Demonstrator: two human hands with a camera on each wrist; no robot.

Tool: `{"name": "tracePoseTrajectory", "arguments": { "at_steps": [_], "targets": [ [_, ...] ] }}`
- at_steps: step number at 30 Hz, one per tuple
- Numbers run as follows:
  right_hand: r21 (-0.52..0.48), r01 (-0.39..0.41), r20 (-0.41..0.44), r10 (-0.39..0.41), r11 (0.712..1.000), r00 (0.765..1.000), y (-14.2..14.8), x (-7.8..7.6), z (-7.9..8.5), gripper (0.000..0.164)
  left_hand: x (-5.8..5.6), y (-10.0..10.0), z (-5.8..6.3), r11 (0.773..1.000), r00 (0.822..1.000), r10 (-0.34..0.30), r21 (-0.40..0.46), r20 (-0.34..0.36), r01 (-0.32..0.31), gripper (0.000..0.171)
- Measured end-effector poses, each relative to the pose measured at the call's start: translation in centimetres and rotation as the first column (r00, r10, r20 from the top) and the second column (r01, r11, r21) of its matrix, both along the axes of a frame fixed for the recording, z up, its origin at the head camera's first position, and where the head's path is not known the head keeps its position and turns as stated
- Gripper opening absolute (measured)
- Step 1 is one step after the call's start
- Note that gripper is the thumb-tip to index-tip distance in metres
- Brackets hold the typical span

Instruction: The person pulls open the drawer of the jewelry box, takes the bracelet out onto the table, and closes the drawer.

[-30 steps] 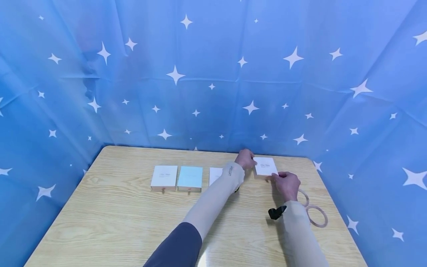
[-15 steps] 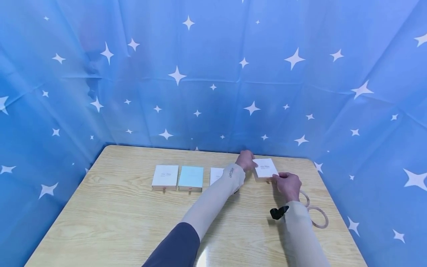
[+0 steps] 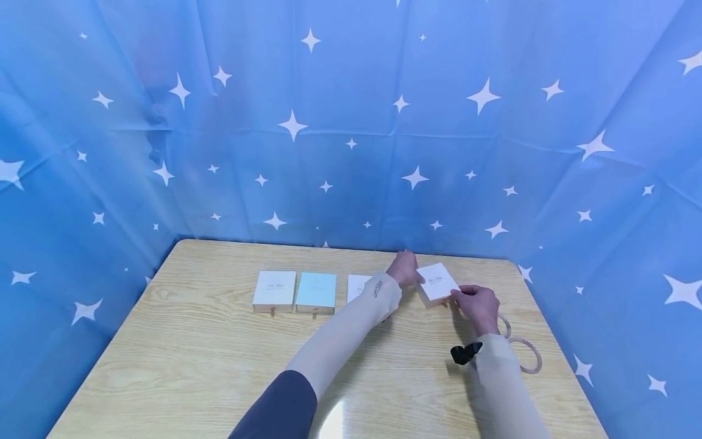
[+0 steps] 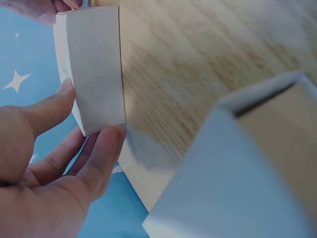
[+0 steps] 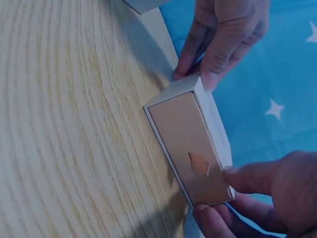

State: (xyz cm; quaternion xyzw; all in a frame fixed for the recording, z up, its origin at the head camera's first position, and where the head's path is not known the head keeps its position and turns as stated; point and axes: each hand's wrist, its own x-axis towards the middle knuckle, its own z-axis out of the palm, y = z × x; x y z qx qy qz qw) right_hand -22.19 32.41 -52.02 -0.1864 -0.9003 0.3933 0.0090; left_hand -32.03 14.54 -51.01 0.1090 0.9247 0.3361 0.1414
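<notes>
Both hands hold a white drawer box (image 3: pixel 437 283) with dark lettering on its lid, near the table's back right. It is turned at an angle and tilted. My left hand (image 3: pixel 404 269) pinches its left back corner, thumb on the lid and fingers at the lower edge, as the left wrist view shows. With thumb and fingers, my right hand (image 3: pixel 478 306) grips the right front corner. In the right wrist view, the pinkish drawer front (image 5: pixel 173 129) is closed and carries a small pull tab (image 5: pixel 199 163). The inside stays hidden.
Left of the hands stand a white box (image 3: pixel 274 288), a pale blue box (image 3: pixel 316 290) and another white box (image 3: pixel 357 286), partly covered by the left sleeve. Pinkish rings (image 3: pixel 531 356) lie by the right forearm. A blue star-patterned curtain (image 3: pixel 351 183) borders the wooden table (image 3: pixel 181 341).
The held box has turned counterclockwise and come slightly toward the front, its tilt growing. Both hands have shifted a little with it, keeping their grip. The other boxes have stayed in place.
</notes>
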Motion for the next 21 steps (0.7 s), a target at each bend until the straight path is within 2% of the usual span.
{"name": "tracePoseTrajectory", "arguments": {
  "at_steps": [7, 14, 21],
  "targets": [
    [-0.019, -0.057, 0.018, 0.057, 0.998, 0.998, 0.4, 0.6, 0.2, 0.043, 1.6, -0.4, 0.5, 0.999, 1.000, -0.025, -0.043, -0.007, 0.025, 0.028],
    [-0.028, -0.123, 0.044, 0.124, 0.992, 0.991, 0.7, 1.4, 0.5, 0.045, 3.8, -0.9, 1.2, 0.997, 0.999, -0.038, -0.064, 0.009, 0.038, 0.028],
    [0.000, -0.169, 0.063, 0.168, 0.986, 0.984, 0.9, 2.0, 0.6, 0.047, 5.9, -1.3, 1.2, 0.989, 0.995, -0.088, -0.119, -0.035, 0.084, 0.027]
  ]
}}
